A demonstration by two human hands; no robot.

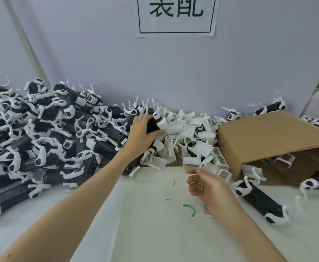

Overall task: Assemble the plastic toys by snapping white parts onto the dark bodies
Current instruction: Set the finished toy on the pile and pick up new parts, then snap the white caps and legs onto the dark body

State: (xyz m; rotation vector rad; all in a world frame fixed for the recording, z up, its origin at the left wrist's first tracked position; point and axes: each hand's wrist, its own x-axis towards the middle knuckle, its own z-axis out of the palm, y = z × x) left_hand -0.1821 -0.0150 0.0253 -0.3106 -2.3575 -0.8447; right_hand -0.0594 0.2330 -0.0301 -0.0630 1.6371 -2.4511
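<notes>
**A:** Where are your hands right now?

**B:** My left hand (142,127) is out at twelve o'clock, fingers curled round a dark plastic toy body (152,124) that has a white cap piece on its far end, right at the seam between the two piles. My right hand (207,188) hangs above the white-covered table (154,233) at about three o'clock, fingers loosely bent and, as far as I can see, holding nothing.

**B:** The loose white plastic clip parts (190,140) lie heaped at one o'clock, just beyond that right hand, spilling toward the tipped brown cardboard box (264,137).

**A:** How far along would you say you are?

**B:** Hard to count. The big heap of dark bodies with white legs (41,133) from nine to eleven o'clock mostly shows white parts on already, so I judge a good many are done. A few more toys (258,199) lie at four o'clock by the box mouth. The mound of loose white parts is large, though, so plenty is left.

**A:** And the one in your left hand?

**B:** I can't tell whether it is finished; my guess is it needs another white part picked from the one o'clock pile.
</notes>
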